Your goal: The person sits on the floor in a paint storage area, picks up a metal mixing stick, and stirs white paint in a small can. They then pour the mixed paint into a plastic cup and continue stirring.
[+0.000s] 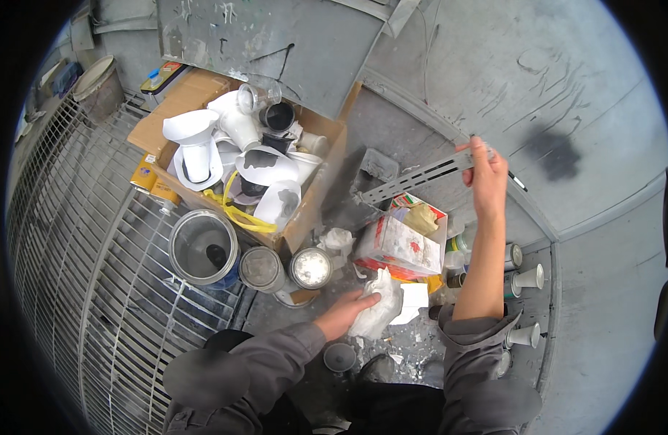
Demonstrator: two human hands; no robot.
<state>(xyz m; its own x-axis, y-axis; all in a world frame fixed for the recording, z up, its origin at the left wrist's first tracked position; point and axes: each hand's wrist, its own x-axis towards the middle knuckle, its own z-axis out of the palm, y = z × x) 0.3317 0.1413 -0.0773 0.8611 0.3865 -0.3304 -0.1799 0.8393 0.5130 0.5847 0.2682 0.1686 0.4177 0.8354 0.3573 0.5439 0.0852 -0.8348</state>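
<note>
My right hand (487,177) is raised at the right, its fingers closed round one end of a slotted grey metal strip (417,180). The strip slants down to the left, over a red and white carton (392,246) with crumpled tan material in it. Lower down, near the middle, my left hand (346,312) is closed on a crumpled white rag (378,313); whether it is cloth or paper I cannot tell. A white sheet (411,303) lies just right of the rag.
At the left, a cardboard box (326,170) holds several white paper funnels and cups. In front stand an open paint can (203,246) and smaller tins (310,268). Several cans (513,257) line the right wall. A metal grating (123,304) covers the left side.
</note>
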